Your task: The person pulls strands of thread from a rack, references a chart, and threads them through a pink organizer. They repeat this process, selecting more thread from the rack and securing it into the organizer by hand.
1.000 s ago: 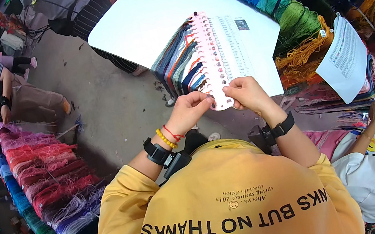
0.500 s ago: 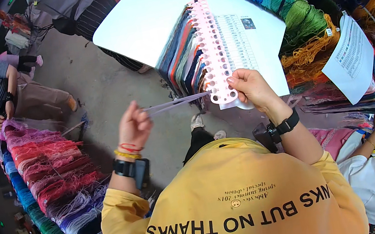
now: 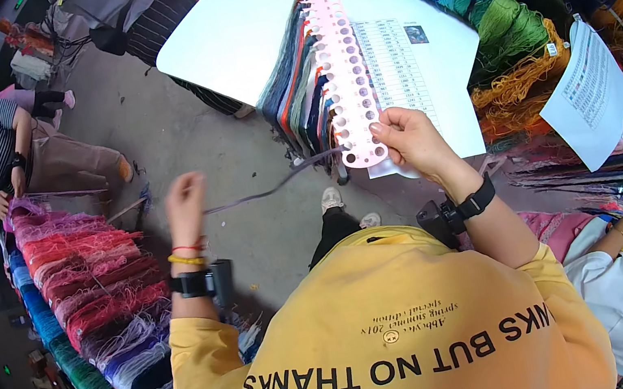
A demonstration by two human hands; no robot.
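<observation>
Remotely, I saw the left hand [image 3: 187,203] blurred at nine o'clock, grip unclear, dark thread [image 3: 261,196] running toward it; at two, the right hand [image 3: 405,139] pinched the one-o'clock pink card [image 3: 345,73], likely to steady it. Beyond stood the white worktop [image 3: 237,42].

Own hands: 2, left [image 3: 188,203] and right [image 3: 411,138]. Pink card [image 3: 343,78]: 1. Dark strand [image 3: 253,199]: 1. White table [image 3: 218,33]: 1. Printed sheets [image 3: 587,95]: 2, one on the table. Black wrist straps [image 3: 477,200]: 2. Bracelets [image 3: 187,260]: 2, one red, one yellow. Own shoes [image 3: 330,199]: 2. Co-workers [image 3: 3,135]: at least 2. Yarn hanks [image 3: 104,287]: too many to count.
</observation>
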